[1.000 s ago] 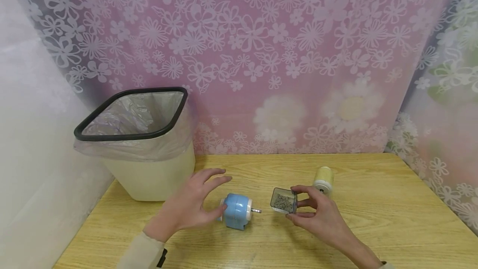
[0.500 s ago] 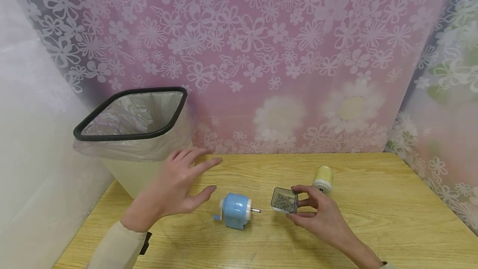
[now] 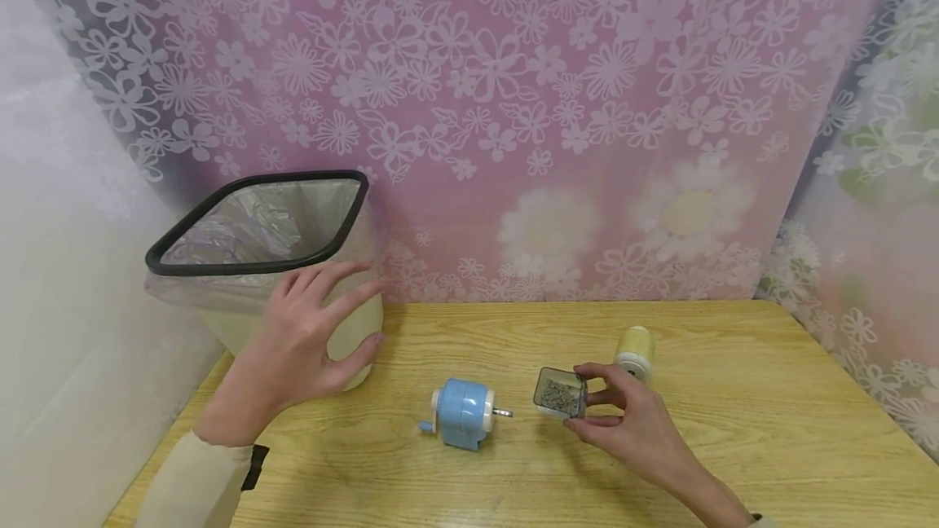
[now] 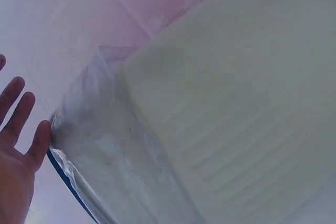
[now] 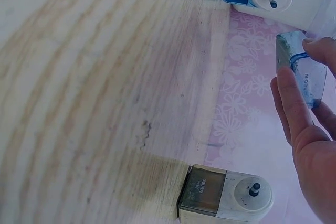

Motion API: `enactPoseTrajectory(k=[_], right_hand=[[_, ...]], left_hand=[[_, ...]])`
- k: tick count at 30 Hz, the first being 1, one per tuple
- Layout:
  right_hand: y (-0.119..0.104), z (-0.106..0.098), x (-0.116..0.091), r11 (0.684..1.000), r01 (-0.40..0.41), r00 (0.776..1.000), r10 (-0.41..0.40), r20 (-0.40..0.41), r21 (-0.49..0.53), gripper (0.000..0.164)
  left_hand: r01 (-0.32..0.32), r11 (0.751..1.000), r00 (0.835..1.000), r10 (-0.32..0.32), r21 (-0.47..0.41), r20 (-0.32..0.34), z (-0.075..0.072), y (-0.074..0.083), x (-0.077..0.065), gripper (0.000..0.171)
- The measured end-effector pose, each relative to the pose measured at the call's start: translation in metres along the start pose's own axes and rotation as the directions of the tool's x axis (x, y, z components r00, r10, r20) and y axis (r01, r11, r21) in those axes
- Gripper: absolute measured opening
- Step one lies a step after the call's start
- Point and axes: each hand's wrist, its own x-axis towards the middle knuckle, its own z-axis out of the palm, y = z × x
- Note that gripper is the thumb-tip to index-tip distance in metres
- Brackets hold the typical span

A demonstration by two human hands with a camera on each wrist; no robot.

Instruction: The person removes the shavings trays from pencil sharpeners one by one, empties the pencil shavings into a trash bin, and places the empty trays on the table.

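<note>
My right hand (image 3: 638,426) pinches a small clear plastic shavings drawer (image 3: 560,394) over the table, thumb on the near side and fingers on the far side. Grey pencil shavings lie in it. To its left a blue crank pencil sharpener (image 3: 464,412) lies on the table, its crank to the left and a short metal rod sticking out on the right. My left hand (image 3: 297,336) is raised in front of the bin (image 3: 359,341), fingers spread and holding nothing. In the left wrist view its fingertips (image 4: 42,129) overlap the bin's bagged rim.
The cream bin with a black rim (image 3: 220,270) and a clear liner bag (image 3: 249,222) stands at the back left. A yellow and white crank sharpener (image 3: 635,346) lies behind my right hand. A floral curtain (image 3: 469,121) hangs along the table's back edge.
My left hand has moved from beside the blue sharpener up and left to the bin, uncovering the sharpener's crank. The right hand and the drawer have stayed almost still.
</note>
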Motion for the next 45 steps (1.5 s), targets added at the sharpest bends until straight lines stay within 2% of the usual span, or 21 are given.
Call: enactPoseTrajectory(k=[3, 7, 10, 14, 20, 24, 27, 32, 38, 42, 45], right_hand=[[0.0, -0.001, 0.0, 1.0, 0.004, 1.0, -0.004, -0.005, -0.002, 0.061], [0.001, -0.001, -0.001, 1.0, 0.012, 1.0, -0.012, -0.007, -0.002, 0.061], [0.002, 0.0, -0.001, 1.0, 0.01, 1.0, -0.011, -0.005, -0.001, 0.061], [0.002, 0.0, -0.001, 1.0, 0.006, 1.0, -0.006, -0.008, -0.004, 0.062], [0.0, -0.004, 0.001, 1.0, 0.004, 1.0, -0.004, -0.02, -0.002, 0.063], [-0.002, -0.008, 0.004, 0.999, 0.036, 0.999, -0.036, -0.026, -0.017, 0.062], [-0.002, -0.011, 0.006, 0.997, 0.07, 0.997, -0.071, -0.033, -0.041, 0.062], [-0.003, -0.014, 0.01, 0.99, 0.113, 0.992, -0.117, -0.049, -0.081, 0.061], [-0.007, -0.018, 0.017, 0.988, 0.134, 0.988, -0.139, -0.061, -0.08, 0.06], [-0.008, -0.02, 0.023, 0.989, 0.137, 0.988, -0.14, -0.063, -0.059, 0.061], [-0.009, -0.02, 0.029, 0.986, 0.151, 0.985, -0.156, -0.068, -0.068, 0.062]], left_hand=[[-0.007, 1.0, 0.996, 0.007, -0.006, -0.085, -0.006, -0.002, 0.0, 0.046], [-0.022, 1.0, 0.983, 0.022, 0.002, -0.183, -0.013, -0.006, -0.001, 0.04], [-0.011, 1.0, 0.973, 0.014, 0.012, -0.23, -0.018, -0.012, -0.003, 0.041], [0.032, 0.999, 0.966, -0.023, 0.034, -0.257, -0.022, -0.021, -0.009, 0.044], [0.137, 0.987, 0.965, -0.115, 0.08, -0.233, -0.027, -0.036, -0.022, 0.053], [0.232, 0.965, 0.961, -0.208, 0.124, -0.181, -0.03, -0.043, -0.032, 0.066], [0.277, 0.946, 0.957, -0.255, 0.169, -0.14, -0.032, -0.047, -0.036, 0.074], [0.268, 0.933, 0.963, -0.251, 0.24, -0.099, -0.034, -0.052, -0.042, 0.075], [0.244, 0.929, 0.97, -0.236, 0.277, -0.061, -0.035, -0.054, -0.043, 0.073], [0.238, 0.929, 0.971, -0.233, 0.284, -0.053, -0.035, -0.055, -0.042, 0.072], [0.244, 0.931, 0.97, -0.232, 0.271, -0.075, -0.033, -0.056, -0.043, 0.073]])
